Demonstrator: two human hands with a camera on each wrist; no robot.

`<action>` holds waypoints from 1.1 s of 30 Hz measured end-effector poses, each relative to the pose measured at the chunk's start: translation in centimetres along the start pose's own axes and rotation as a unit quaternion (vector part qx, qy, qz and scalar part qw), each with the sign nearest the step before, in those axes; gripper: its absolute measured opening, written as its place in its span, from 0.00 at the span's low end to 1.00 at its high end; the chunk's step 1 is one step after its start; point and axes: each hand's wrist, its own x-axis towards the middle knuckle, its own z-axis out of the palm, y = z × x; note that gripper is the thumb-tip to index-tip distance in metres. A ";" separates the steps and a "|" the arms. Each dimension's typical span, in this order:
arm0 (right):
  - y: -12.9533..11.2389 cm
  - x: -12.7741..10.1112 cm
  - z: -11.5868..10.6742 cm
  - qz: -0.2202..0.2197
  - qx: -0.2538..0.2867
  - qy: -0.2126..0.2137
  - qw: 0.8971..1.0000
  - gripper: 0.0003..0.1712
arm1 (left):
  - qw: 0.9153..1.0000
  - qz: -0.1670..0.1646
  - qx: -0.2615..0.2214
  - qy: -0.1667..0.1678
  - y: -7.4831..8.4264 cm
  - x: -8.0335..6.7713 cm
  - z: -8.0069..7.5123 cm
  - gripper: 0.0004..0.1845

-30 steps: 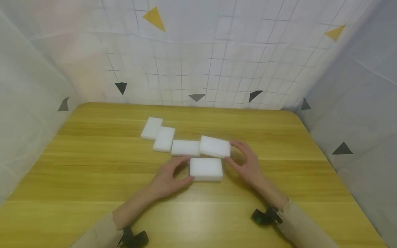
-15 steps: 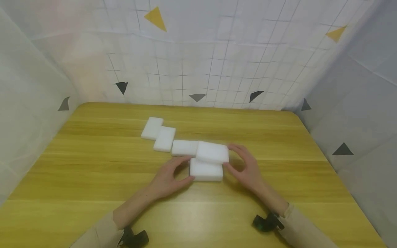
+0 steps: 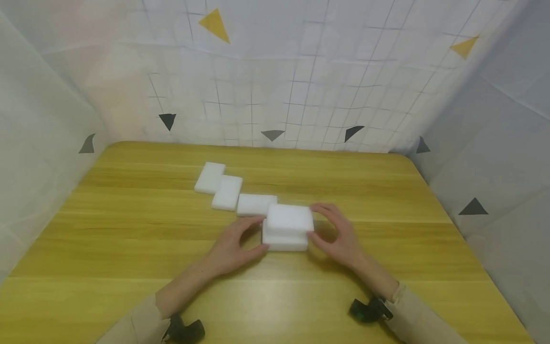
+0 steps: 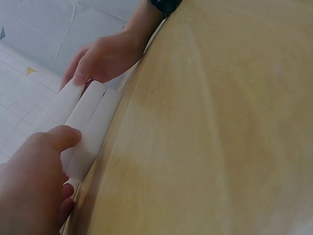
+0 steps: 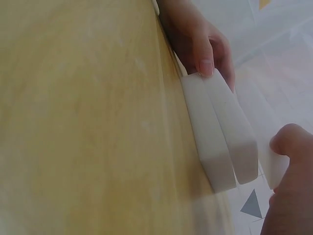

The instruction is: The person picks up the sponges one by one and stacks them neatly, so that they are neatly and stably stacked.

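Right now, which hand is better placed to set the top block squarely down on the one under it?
Right. The right hand grips the top block, which overhangs the bottom block; the left hand only steadies the bottom one.

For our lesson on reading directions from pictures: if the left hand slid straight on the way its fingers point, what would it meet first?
The left hand points right, toward the two stacked white blocks. It already touches the lower block, so that comes first, with the upper block just above.
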 end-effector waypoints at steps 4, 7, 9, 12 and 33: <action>0.1 0.0 0.2 -0.017 0.004 0.005 1.000 0.35 | 1.000 -0.001 -0.001 -0.001 0.1 0.0 -0.1 0.35; -0.1 0.1 0.3 -0.032 0.008 0.009 0.999 0.34 | 1.000 -0.002 -0.001 -0.002 0.1 -0.1 -0.1 0.35; -0.6 0.3 0.3 -0.039 0.012 0.009 0.999 0.33 | 1.000 -0.002 -0.001 -0.002 0.1 -0.1 -0.1 0.35; -1.7 0.8 0.2 -0.047 0.018 0.007 0.999 0.32 | 1.000 -0.006 0.000 -0.004 0.1 0.0 0.0 0.35; -1.2 0.7 0.3 -0.076 0.027 -0.009 0.997 0.31 | 1.000 -0.023 -0.013 -0.010 0.0 0.0 0.0 0.35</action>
